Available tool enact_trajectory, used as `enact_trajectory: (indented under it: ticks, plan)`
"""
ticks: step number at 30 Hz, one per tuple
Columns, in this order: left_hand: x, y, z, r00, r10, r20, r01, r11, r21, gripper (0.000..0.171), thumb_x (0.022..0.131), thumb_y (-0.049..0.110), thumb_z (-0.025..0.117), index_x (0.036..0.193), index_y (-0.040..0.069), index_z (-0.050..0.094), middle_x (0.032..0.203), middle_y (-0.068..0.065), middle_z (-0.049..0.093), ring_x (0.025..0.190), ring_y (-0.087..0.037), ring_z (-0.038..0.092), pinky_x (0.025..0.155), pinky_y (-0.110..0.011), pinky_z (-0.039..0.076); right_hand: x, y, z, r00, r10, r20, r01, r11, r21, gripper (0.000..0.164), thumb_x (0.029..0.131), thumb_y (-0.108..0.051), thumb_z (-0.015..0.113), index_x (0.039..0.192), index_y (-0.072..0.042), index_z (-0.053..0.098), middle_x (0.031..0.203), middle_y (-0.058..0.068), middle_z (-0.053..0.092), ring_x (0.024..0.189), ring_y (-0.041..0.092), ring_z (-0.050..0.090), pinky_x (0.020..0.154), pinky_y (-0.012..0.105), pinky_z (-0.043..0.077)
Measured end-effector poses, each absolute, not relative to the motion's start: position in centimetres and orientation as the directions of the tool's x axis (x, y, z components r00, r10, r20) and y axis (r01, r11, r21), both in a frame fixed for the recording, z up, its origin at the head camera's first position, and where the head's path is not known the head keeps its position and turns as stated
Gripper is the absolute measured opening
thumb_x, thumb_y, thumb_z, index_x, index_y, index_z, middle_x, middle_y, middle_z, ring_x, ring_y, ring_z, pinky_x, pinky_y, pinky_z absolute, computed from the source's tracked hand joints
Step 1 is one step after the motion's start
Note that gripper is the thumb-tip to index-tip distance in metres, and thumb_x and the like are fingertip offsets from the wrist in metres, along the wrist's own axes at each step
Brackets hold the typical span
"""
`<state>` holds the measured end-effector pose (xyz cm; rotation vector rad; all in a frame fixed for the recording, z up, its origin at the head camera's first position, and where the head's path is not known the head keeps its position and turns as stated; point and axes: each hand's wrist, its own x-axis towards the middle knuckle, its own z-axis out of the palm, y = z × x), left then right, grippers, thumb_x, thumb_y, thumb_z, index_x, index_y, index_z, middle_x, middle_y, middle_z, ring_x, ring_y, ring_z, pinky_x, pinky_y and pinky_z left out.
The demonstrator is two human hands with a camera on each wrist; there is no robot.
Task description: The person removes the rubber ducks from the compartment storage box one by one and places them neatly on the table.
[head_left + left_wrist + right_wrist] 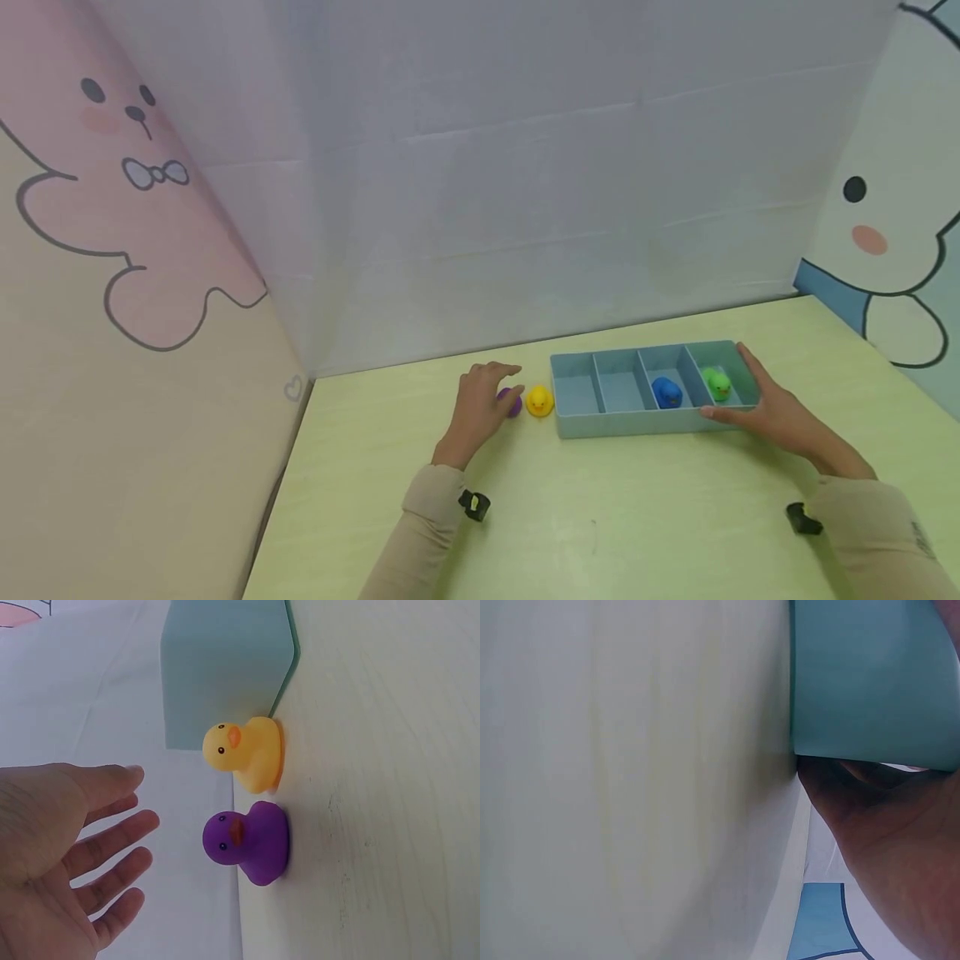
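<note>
The purple duck (262, 844) stands upright on the table (600, 508), just beside the yellow duck (256, 754); the left hand (476, 402) is near it, fingers parted and holding nothing. A low pinch across its sides is judged best, to avoid knocking its neighbour. The right hand (783, 418) grips the right end of the tray (637, 426); steady, light pressure should prevent sliding.
</note>
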<state>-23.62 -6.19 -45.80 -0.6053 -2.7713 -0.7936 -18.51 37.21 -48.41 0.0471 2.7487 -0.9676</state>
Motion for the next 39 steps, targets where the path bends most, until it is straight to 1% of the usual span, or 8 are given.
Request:
enact_trajectory:
  ticks: [5, 10, 15, 22, 30, 34, 39]
  plan:
    - [-23.5, -5.6, -45.4, -0.899, 0.334, 0.284, 0.433, 0.773, 0.464, 0.033, 0.097, 0.026, 0.07, 0.127, 0.012, 0.071, 0.125, -0.008, 0.074, 0.116, -0.032, 0.064, 0.099, -0.051, 0.045, -18.5, 37.2, -48.5, -0.974, -0.049, -0.223, 0.102, 0.782, -0.615, 0.128, 0.089, -0.06, 0.069, 0.157, -0.02, -0.031, 0.161, 0.044, -0.003, 0.135, 0.075, 0.023, 0.1, 0.083, 0.03]
    - [-23.6, -5.0, -45.3, -0.891, 0.347, 0.292, 0.45, 0.757, 0.474, 0.034, 0.098, 0.027, 0.069, 0.128, 0.011, 0.07, 0.125, -0.008, 0.074, 0.116, -0.033, 0.064, 0.098, -0.05, 0.045, -18.5, 37.1, -48.5, -0.973, -0.045, -0.225, 0.104, 0.789, -0.606, 0.128, 0.089, -0.061, 0.069, 0.157, -0.019, -0.031, 0.16, 0.045, -0.003, 0.134, 0.075, 0.023, 0.1, 0.083, 0.029]
    - [-23.6, -4.2, -45.0, -0.882, 0.365, 0.3, 0.468, 0.756, 0.457, 0.034, 0.1, 0.03, 0.067, 0.13, 0.014, 0.069, 0.127, -0.006, 0.073, 0.117, -0.029, 0.063, 0.098, -0.048, 0.046, -18.5, 37.0, -48.4, -0.971, -0.049, -0.233, 0.108, 0.782, -0.614, 0.128, 0.089, -0.061, 0.069, 0.157, -0.019, -0.031, 0.16, 0.045, -0.004, 0.135, 0.075, 0.022, 0.1, 0.084, 0.029]
    - [-23.2, -2.7, -44.3, -0.842, 0.411, 0.348, 0.534, 0.727, 0.432, 0.036, 0.1, 0.028, 0.067, 0.133, 0.015, 0.067, 0.128, -0.005, 0.072, 0.119, -0.028, 0.064, 0.097, -0.048, 0.047, -18.3, 37.2, -48.7, -0.97, -0.057, -0.236, 0.105, 0.778, -0.619, 0.126, 0.09, -0.06, 0.068, 0.157, -0.021, -0.032, 0.161, 0.044, -0.006, 0.135, 0.075, 0.021, 0.099, 0.084, 0.029]
    - [-23.5, -1.1, -44.1, -0.807, 0.451, 0.381, 0.58, 0.728, 0.366, 0.036, 0.099, 0.029, 0.068, 0.133, 0.019, 0.067, 0.13, -0.001, 0.071, 0.12, -0.025, 0.064, 0.098, -0.047, 0.048, -18.5, 37.4, -48.7, -0.969, -0.058, -0.241, 0.109, 0.773, -0.624, 0.126, 0.091, -0.06, 0.068, 0.156, -0.022, -0.033, 0.16, 0.045, -0.007, 0.136, 0.075, 0.02, 0.099, 0.084, 0.028]
    - [-23.4, -0.1, -43.9, -0.798, 0.469, 0.378, 0.593, 0.724, 0.353, 0.036, 0.1, 0.031, 0.067, 0.134, 0.02, 0.067, 0.13, 0.0, 0.071, 0.119, -0.024, 0.064, 0.097, -0.046, 0.049, -18.5, 37.3, -48.6, -0.966, -0.055, -0.254, 0.123, 0.764, -0.633, 0.126, 0.091, -0.06, 0.068, 0.156, -0.023, -0.034, 0.161, 0.043, -0.01, 0.137, 0.075, 0.016, 0.099, 0.085, 0.027]
    - [-23.5, 1.3, -44.0, -0.796, 0.492, 0.354, 0.601, 0.718, 0.352, 0.036, 0.101, 0.033, 0.064, 0.136, 0.022, 0.065, 0.132, 0.002, 0.07, 0.121, -0.021, 0.062, 0.098, -0.042, 0.047, -18.3, 37.4, -48.5, -0.966, -0.051, -0.253, 0.127, 0.759, -0.639, 0.126, 0.091, -0.06, 0.068, 0.155, -0.023, -0.034, 0.161, 0.043, -0.01, 0.138, 0.074, 0.015, 0.099, 0.085, 0.026]
